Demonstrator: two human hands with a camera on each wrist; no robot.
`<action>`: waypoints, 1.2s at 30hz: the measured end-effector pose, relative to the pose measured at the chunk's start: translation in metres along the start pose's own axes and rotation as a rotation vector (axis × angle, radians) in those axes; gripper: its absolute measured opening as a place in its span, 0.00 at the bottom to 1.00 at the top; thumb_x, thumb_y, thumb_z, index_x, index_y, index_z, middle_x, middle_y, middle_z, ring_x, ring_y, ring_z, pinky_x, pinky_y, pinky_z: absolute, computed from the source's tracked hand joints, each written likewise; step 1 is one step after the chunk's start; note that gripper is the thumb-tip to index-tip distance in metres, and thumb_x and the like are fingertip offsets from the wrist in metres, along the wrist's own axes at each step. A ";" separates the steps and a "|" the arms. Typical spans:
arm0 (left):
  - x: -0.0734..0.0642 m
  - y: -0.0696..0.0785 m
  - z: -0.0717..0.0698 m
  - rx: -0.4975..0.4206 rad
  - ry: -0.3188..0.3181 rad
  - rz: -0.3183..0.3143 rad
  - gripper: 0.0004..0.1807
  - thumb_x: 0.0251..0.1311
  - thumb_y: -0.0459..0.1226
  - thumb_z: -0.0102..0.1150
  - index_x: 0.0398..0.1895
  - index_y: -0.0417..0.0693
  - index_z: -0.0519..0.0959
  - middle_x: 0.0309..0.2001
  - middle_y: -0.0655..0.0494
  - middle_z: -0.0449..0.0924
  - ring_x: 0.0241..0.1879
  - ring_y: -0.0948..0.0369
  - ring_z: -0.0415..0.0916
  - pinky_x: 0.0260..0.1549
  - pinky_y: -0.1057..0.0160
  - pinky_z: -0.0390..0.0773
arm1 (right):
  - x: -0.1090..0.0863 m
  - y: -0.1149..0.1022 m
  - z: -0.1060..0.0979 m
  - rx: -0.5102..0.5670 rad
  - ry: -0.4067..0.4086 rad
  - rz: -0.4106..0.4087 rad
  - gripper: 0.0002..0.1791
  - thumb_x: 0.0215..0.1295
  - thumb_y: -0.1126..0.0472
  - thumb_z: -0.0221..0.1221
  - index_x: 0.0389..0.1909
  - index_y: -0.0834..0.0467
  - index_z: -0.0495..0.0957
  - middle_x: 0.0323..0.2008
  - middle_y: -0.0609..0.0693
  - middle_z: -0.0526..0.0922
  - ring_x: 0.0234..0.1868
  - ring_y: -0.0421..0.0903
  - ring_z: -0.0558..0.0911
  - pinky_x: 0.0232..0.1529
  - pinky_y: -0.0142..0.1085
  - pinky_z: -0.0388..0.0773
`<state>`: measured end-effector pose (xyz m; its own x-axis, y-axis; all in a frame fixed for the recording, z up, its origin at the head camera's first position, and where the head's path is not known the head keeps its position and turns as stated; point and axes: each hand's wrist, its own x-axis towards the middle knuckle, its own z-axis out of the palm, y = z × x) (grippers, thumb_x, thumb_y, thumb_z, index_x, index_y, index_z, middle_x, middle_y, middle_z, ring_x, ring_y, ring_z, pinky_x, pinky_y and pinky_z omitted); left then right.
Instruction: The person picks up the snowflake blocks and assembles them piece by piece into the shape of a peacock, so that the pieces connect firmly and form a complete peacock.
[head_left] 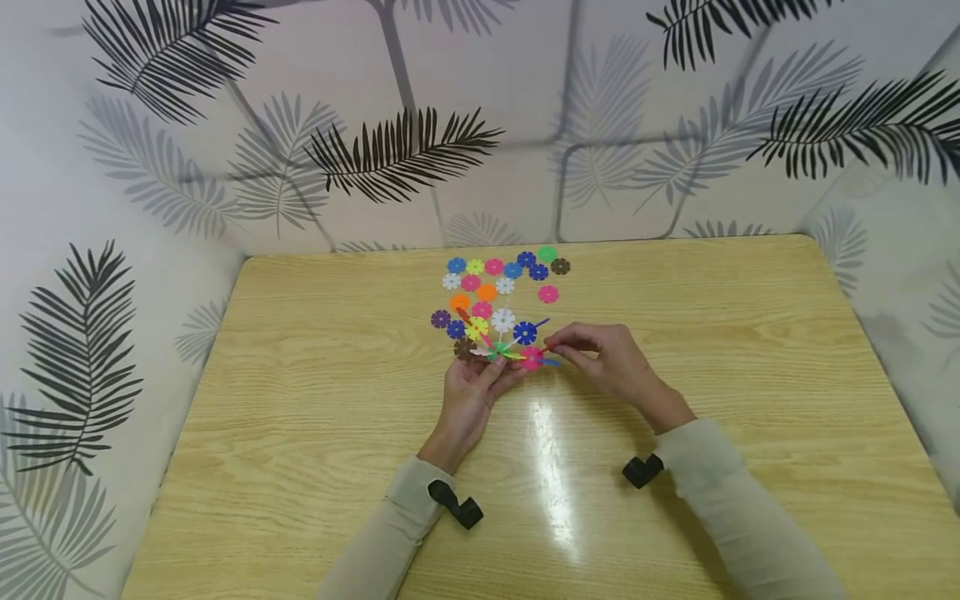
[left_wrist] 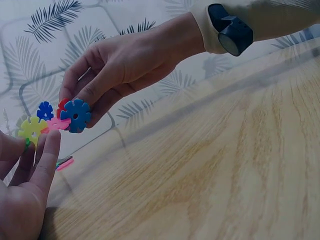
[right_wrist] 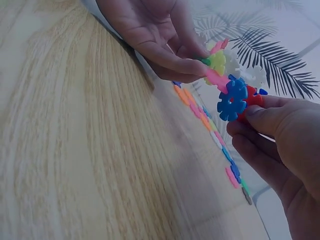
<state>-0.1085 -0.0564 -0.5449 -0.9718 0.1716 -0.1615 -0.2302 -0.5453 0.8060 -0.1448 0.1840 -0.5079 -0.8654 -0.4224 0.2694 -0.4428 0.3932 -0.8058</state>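
Note:
My left hand grips a flower-shaped cluster of slotted snowflake discs by the green disc at its centre. Yellow, white, blue and pink discs are joined around it, lifted over the table. A pink disc sticks out on the right side of the cluster, with a blue disc slotted on its outer edge. Between thumb and fingers, my right hand pinches a red disc right at that pink disc. My fingertips partly cover the red disc.
Loose slotted discs in several colours lie flat on the wooden table beyond the hands, among them an orange disc, a brown disc and a lone pink disc. A leaf-patterned covering rises behind the table.

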 end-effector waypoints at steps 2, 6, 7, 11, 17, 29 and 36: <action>0.000 0.000 0.000 0.002 0.001 0.002 0.18 0.82 0.24 0.49 0.70 0.37 0.65 0.48 0.53 0.85 0.47 0.61 0.91 0.58 0.60 0.89 | 0.000 0.001 0.000 -0.005 -0.002 -0.014 0.09 0.72 0.75 0.66 0.48 0.63 0.90 0.47 0.58 0.94 0.51 0.57 0.94 0.53 0.40 0.91; -0.001 0.000 -0.001 0.015 0.005 0.006 0.19 0.81 0.23 0.49 0.70 0.37 0.67 0.49 0.53 0.86 0.47 0.60 0.91 0.57 0.59 0.90 | 0.000 0.003 0.001 -0.036 -0.003 -0.085 0.10 0.70 0.77 0.67 0.48 0.64 0.90 0.47 0.58 0.94 0.51 0.57 0.94 0.53 0.39 0.91; -0.001 0.000 -0.001 0.020 0.007 0.008 0.18 0.81 0.23 0.49 0.69 0.37 0.67 0.48 0.53 0.86 0.47 0.60 0.91 0.57 0.59 0.90 | 0.001 0.003 0.001 -0.048 -0.002 -0.108 0.11 0.70 0.77 0.67 0.48 0.64 0.90 0.47 0.58 0.94 0.50 0.57 0.94 0.53 0.39 0.91; -0.002 0.000 -0.001 0.030 0.009 0.011 0.16 0.81 0.23 0.49 0.67 0.39 0.69 0.47 0.53 0.86 0.47 0.61 0.91 0.56 0.59 0.90 | 0.001 0.005 0.003 -0.099 0.010 -0.175 0.11 0.69 0.78 0.67 0.47 0.65 0.90 0.46 0.58 0.94 0.49 0.56 0.94 0.51 0.38 0.91; -0.002 0.000 -0.001 0.035 0.003 0.013 0.17 0.81 0.23 0.48 0.68 0.38 0.68 0.48 0.53 0.86 0.47 0.60 0.92 0.56 0.59 0.90 | -0.001 0.006 0.005 -0.132 0.029 -0.185 0.12 0.68 0.78 0.67 0.48 0.64 0.90 0.45 0.57 0.95 0.48 0.55 0.95 0.51 0.40 0.91; 0.000 -0.002 0.002 0.041 -0.010 0.021 0.15 0.79 0.21 0.50 0.64 0.34 0.70 0.47 0.51 0.86 0.45 0.59 0.92 0.56 0.58 0.90 | -0.007 0.014 0.009 -0.122 0.068 -0.194 0.13 0.68 0.80 0.67 0.48 0.64 0.90 0.44 0.57 0.95 0.46 0.54 0.95 0.48 0.39 0.92; 0.000 -0.002 0.002 0.042 -0.009 0.026 0.15 0.79 0.21 0.50 0.64 0.34 0.70 0.47 0.52 0.86 0.45 0.60 0.92 0.56 0.58 0.90 | -0.005 0.011 0.005 -0.217 0.018 -0.258 0.14 0.68 0.79 0.67 0.49 0.63 0.90 0.45 0.56 0.95 0.47 0.53 0.95 0.49 0.42 0.92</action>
<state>-0.1076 -0.0537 -0.5455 -0.9770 0.1652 -0.1351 -0.2023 -0.5148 0.8331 -0.1441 0.1862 -0.5204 -0.7213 -0.5169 0.4610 -0.6859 0.4408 -0.5790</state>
